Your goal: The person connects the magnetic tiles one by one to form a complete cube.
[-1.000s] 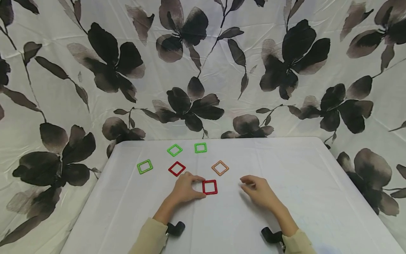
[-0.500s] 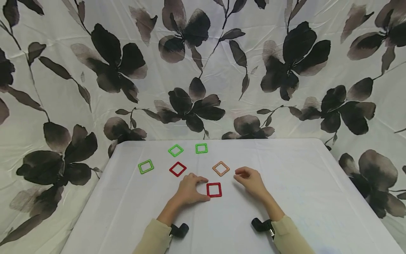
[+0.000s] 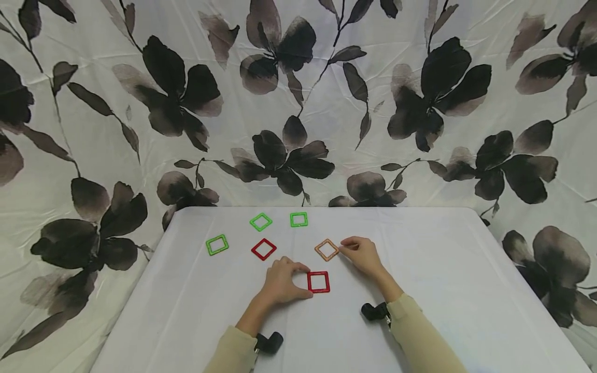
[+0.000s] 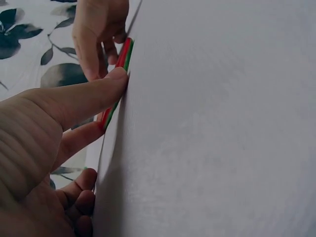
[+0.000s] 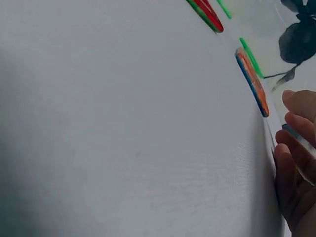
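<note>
In the head view my left hand [image 3: 281, 282] grips a red square frame [image 3: 328, 282] by its left side, thumb at the lower corner and index finger at the upper one. From the left wrist the red frame [image 4: 123, 55] shows edge-on with a green layer on its underside. My right hand [image 3: 364, 255] is beside the orange square frame [image 3: 321, 255], fingertips right at its right corner. The right wrist view shows a gap between those loosely bent fingers [image 5: 291, 148] and the orange frame [image 5: 254, 81], which has a blue underside.
Farther back lie another red frame [image 3: 258, 244], turned as a diamond, and green frames at the left [image 3: 219, 253], back [image 3: 255, 227] and back right [image 3: 299, 213]. A white cloth [image 3: 443, 269] covers the table. Behind it hangs a flower-print curtain [image 3: 364, 114].
My right hand has moved left and away from me, up to the orange frame. The left hand and its red frame have shifted slightly right and nearer; the head view has also shifted a little.
</note>
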`<state>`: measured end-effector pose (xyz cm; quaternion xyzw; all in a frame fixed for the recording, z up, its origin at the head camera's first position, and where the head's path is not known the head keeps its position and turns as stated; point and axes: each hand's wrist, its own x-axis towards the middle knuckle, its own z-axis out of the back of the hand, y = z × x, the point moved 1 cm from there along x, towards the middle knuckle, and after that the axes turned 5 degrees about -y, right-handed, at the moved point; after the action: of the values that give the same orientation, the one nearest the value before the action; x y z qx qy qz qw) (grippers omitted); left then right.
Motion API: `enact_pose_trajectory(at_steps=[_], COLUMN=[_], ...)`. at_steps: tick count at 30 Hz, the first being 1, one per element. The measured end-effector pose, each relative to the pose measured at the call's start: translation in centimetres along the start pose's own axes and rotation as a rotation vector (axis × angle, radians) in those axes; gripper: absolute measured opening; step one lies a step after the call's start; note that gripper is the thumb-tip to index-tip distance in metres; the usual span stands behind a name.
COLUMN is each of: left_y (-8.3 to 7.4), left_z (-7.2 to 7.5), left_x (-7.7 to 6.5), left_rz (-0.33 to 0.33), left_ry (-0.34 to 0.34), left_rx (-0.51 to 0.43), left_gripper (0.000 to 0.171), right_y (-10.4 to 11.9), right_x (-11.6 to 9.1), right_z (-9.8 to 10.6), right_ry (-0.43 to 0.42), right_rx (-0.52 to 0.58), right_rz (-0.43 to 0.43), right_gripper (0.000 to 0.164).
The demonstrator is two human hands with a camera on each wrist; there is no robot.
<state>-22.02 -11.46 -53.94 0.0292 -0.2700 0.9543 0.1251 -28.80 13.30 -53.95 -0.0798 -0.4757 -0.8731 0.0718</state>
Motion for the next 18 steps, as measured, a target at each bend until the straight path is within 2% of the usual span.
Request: enact_pose_trajectory(at_steps=[10, 18], left_y=[-0.3, -0.7], left_z=[0.4, 0.4], left_x=[0.1, -0.2], left_rz=[0.012, 0.027], left_ry=[0.013, 0.011], left_rx=[0.013, -0.012], left_gripper=[0.053, 0.053], right_y=[-0.2, 0.3], right_x=[1.0, 1.1], right_z=[-0.5, -0.8], right_ry=[0.035, 0.0], right_rx=[-0.112, -0.246], right_rz=[-0.044, -0.099], right_gripper=[0.024, 0.023])
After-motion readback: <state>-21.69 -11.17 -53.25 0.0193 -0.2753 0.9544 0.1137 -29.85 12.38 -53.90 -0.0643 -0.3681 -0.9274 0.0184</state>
